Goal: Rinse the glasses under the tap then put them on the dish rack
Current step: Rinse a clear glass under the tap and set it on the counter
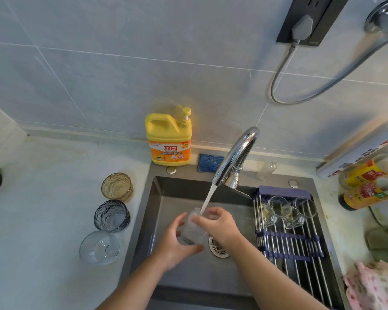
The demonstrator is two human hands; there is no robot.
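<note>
A clear glass [193,229] is held over the grey sink [179,191], under the stream running from the chrome tap [235,157]. My left hand [177,245] grips its base and side from below. My right hand [220,224] holds its rim, fingers curled at the mouth. On the counter to the left stand three glasses: an amber glass [117,186], a dark blue glass [112,215] and a clear bowl-shaped glass [99,247]. Two clear handled glasses [287,211] lie on the roll-up dish rack [293,242] across the sink's right side.
A yellow detergent bottle [168,137] and a blue sponge [210,162] sit behind the sink. Sauce bottles [367,186] and a pink cloth [374,285] crowd the right counter. A cable [300,95] hangs from a wall socket. The drain [217,247] lies beneath my hands.
</note>
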